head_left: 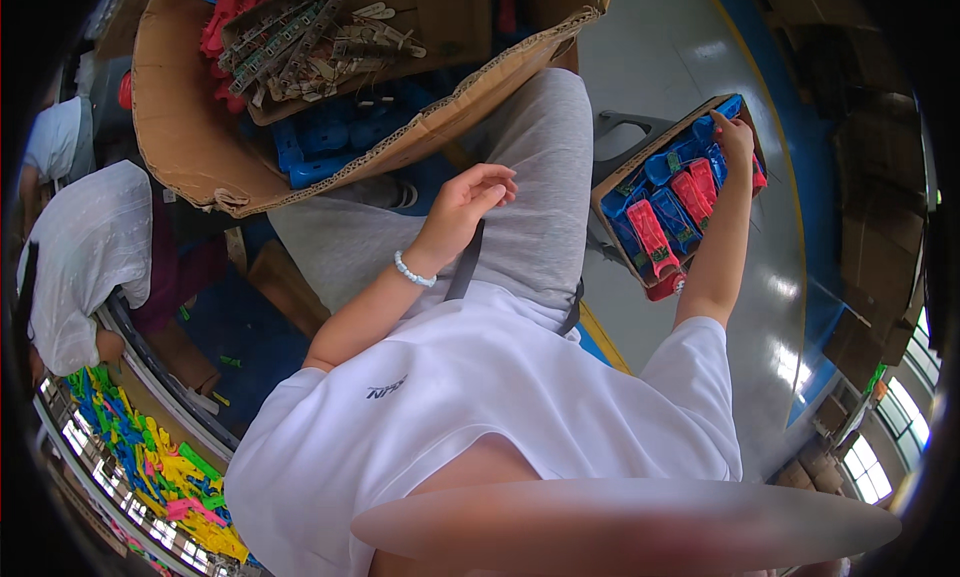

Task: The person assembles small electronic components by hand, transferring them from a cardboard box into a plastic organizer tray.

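Observation:
My right hand [736, 139] reaches to the far end of a cardboard box [625, 182] on the right. Its fingers are closed at a blue plastic shell [732, 107] there; the grip is partly hidden. Rows of blue shells [675, 220] and red shells [652, 235] lie in this box, some with small green circuit boards. My left hand [468, 209], with a pale beaded bracelet on the wrist, hovers over my lap. Its fingers are loosely curled, and nothing shows in them.
A large open carton [190, 147] before me holds red and blue plastic parts and a tray of circuit-board strips [290, 52]. A grey stool [625, 137] stands beside the small box. Colourful plastic pieces [165, 467] fill a bin at lower left, near another person's white sleeve [90, 267].

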A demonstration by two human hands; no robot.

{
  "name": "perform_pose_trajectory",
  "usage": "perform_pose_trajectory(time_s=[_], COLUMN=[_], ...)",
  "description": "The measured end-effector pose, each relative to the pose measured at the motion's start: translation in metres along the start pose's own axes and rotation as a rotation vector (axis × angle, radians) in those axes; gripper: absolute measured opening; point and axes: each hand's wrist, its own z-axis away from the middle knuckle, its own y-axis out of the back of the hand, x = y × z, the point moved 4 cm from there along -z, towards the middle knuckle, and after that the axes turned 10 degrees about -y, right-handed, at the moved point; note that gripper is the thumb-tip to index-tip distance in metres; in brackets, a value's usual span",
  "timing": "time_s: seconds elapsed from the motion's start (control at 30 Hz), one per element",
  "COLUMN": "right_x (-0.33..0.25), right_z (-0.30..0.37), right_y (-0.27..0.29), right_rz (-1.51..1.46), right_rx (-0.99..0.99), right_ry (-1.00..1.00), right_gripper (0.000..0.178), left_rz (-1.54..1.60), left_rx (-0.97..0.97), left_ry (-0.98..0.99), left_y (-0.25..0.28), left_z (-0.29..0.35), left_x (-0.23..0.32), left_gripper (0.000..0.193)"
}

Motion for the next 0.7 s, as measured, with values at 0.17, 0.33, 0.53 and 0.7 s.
perform_pose_trajectory(time_s=[0.17,0.33,0.53,0.7], right_x=[0.024,-0.012,-0.111,-0.271], right_z=[-0.016,0.011,0.112,0.274], right_y=[0.002,0.011,0.058,0.033], right_rz=[-0.22,0.507,0.655,0.043], right_rx=[-0.189,0.239,0.548,0.148], right_ry=[-0.068,0.055,0.342,1.033], right_gripper=[0.045,0.079,0.056,0.026], left_rz=[0.011,0.009,-0.025,-0.133], left_rx=[-0.032,-0.02,0.042,0.067], left_ry=[0.023,0.037,-0.043,0.001], left_y=[0.001,0.013,0.034,0.064], left_z=[0.0,0.006,0.015,0.025], left_x=[-0.003,-0.013,-0.019,-0.01], left_gripper=[0.023,0.024,0.023,0.022])
